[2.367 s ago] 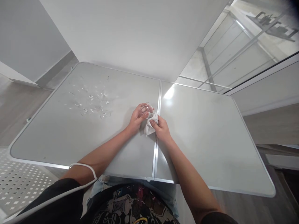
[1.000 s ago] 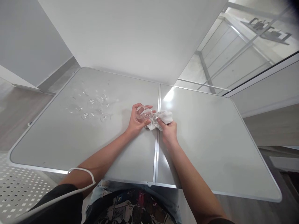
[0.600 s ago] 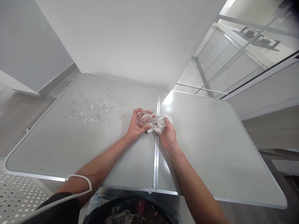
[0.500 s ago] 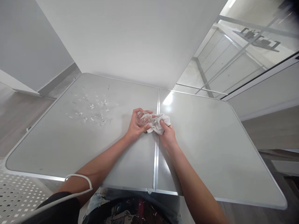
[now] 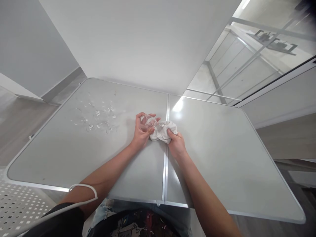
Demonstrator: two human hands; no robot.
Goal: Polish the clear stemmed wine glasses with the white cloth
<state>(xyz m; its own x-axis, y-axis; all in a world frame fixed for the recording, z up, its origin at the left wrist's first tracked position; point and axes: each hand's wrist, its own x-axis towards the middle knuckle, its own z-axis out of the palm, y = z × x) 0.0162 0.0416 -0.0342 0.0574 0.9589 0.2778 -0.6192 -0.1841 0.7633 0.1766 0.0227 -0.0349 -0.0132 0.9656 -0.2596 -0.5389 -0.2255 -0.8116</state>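
My left hand [image 5: 140, 133] is wrapped round a clear glass [image 5: 147, 122] held on its side over the middle of the grey folding table [image 5: 209, 154]. My right hand [image 5: 176, 143] grips a crumpled white cloth [image 5: 161, 130] and presses it against the glass. Both hands sit just by the metal seam [image 5: 165, 164] that runs down the table's middle.
Several clear stemmed glasses [image 5: 98, 117] stand in a group on the table's far left part. A white wall panel [image 5: 138, 39] rises behind the table. A mirrored or glass surface [image 5: 247, 56] lies at the far right. A white perforated surface [image 5: 17, 207] shows at the lower left.
My right hand has bunched the cloth closer against the glass and shifted slightly left. My left hand has turned the glass a little. Earlier the cloth was spread further to the right.
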